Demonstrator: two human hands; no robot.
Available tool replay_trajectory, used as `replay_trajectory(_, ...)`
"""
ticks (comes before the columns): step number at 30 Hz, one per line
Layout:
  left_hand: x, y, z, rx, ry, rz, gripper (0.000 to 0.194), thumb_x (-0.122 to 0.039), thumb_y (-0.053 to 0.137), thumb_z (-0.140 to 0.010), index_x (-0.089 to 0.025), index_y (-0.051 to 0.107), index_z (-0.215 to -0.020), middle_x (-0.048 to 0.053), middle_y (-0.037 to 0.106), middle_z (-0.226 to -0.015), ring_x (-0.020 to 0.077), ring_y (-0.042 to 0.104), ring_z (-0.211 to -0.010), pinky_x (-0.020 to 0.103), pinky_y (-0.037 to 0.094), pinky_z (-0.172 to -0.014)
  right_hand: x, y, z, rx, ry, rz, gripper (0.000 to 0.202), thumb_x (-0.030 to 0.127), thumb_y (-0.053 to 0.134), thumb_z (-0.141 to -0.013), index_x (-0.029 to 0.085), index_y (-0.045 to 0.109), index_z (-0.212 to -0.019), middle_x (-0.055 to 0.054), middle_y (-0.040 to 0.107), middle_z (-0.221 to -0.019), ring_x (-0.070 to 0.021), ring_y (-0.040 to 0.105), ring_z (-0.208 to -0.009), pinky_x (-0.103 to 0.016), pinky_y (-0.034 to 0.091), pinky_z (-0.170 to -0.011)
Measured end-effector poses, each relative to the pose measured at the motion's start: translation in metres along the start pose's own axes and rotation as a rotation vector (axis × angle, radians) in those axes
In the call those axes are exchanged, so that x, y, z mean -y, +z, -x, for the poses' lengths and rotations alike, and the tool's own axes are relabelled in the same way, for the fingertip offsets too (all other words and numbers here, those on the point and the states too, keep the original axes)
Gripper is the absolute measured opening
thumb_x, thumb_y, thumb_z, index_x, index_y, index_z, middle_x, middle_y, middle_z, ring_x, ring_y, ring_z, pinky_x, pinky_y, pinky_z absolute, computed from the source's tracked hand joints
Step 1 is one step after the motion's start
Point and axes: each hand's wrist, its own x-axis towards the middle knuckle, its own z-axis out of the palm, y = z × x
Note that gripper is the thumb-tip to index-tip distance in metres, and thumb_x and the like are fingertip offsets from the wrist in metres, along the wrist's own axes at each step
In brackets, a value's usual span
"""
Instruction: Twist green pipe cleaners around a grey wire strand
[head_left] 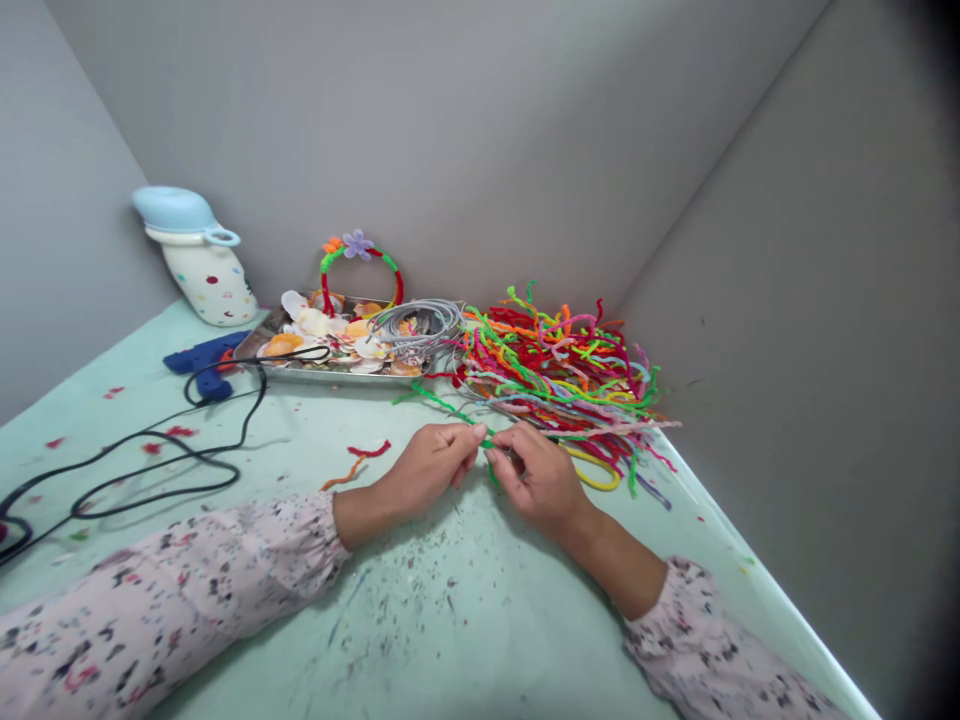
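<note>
Between my two hands runs a green pipe cleaner [442, 402], one end stretching away toward the tray. My left hand [431, 462] is closed, pinching it between thumb and finger. Close beside it, my right hand [541, 478] pinches the same green piece, and a short bit hangs below the fingertips. Part of the piece is hidden by the fingers. Just beyond my right hand lies a large heap of multicoloured pipe cleaners [562, 360]. A yellow pipe cleaner loop [600, 470] lies at the heap's near edge.
A metal tray [337, 377] holds shells and a grey wire coil [420, 325]. Behind stands a pipe cleaner ring with flowers [358, 245]. At left are a blue glue gun [206, 362], its black cord [172, 450] and a white bottle [210, 280]. Red and orange scraps [360, 462] lie near my left wrist.
</note>
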Motion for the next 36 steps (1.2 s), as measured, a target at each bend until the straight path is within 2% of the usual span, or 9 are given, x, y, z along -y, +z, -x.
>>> replay_trajectory(18,-0.0016,0.0003,0.0,-0.023,-0.018,0.01,0.05,-0.054,0.038,-0.088,-0.017,0.044,-0.055,-0.004,0.042,-0.043,0.0081,0.035,-0.041,0.022,0.026,-0.043,0.0019,-0.0017,-0.0004,-0.015,-0.124,0.225,0.016,0.022,0.045,-0.093,0.017,0.058,-0.086,-0.005,0.062,-0.076,-0.0153,0.057,-0.07,-0.026,0.041,-0.059)
replay_trajectory(28,-0.0026,0.0005,0.0,-0.052,-0.036,0.032,0.05,-0.056,0.037,-0.088,-0.018,0.044,-0.056,-0.005,0.041,-0.043,0.0083,0.035,-0.04,0.022,0.027,-0.041,-0.0036,-0.0021,-0.0009,0.0,-0.164,0.201,0.013,0.022,0.048,-0.092,0.018,0.059,-0.097,-0.007,0.066,-0.088,-0.0184,0.062,-0.082,-0.029,0.048,-0.069)
replay_trajectory(36,-0.0027,0.0005,-0.0002,-0.046,-0.031,0.028,0.05,-0.054,0.037,-0.089,-0.017,0.044,-0.055,-0.005,0.042,-0.042,0.0081,0.035,-0.04,0.021,0.027,-0.042,-0.0039,-0.002,-0.0006,-0.018,-0.179,0.185,0.014,0.018,0.048,-0.091,0.018,0.059,-0.099,-0.007,0.067,-0.089,-0.0177,0.062,-0.084,-0.028,0.049,-0.071)
